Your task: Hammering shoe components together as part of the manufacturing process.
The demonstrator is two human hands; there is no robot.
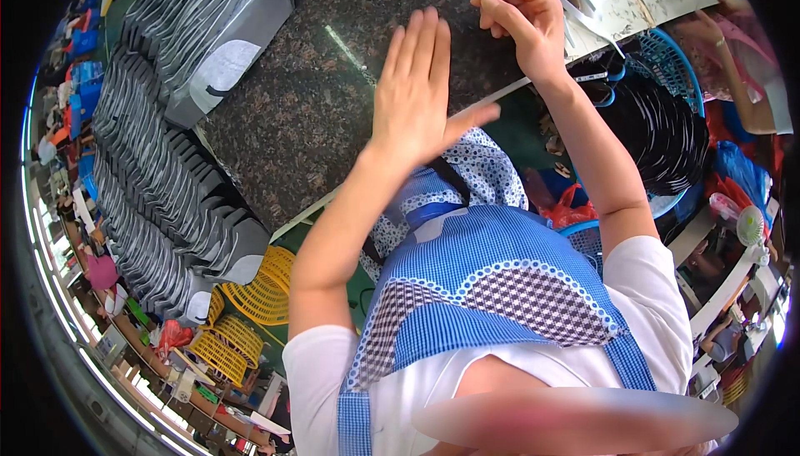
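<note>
My left hand point(412, 94) is stretched out flat, palm down, over the dark speckled stone tabletop point(292, 114). Its fingers lie side by side and the thumb sticks out to the right; nothing is held in it. To the right, my right hand point(529, 23) is raised over the table near its right edge, fingers curled in toward the thumb. Whether something small sits in that pinch cannot be made out. Long stacks of overlapping grey flat pieces point(250, 31), with pale rounded patches at their ends, stand on the left, away from both hands.
White strips point(583, 6) lie on a pale surface at the upper right. Below it, a blue basket point(667, 56) holds a bundle of black pieces point(654, 131), with blue-handled scissors point(612, 89) beside it. Yellow baskets point(262, 289) stand lower left. Another person's arm point(737, 73) shows far right.
</note>
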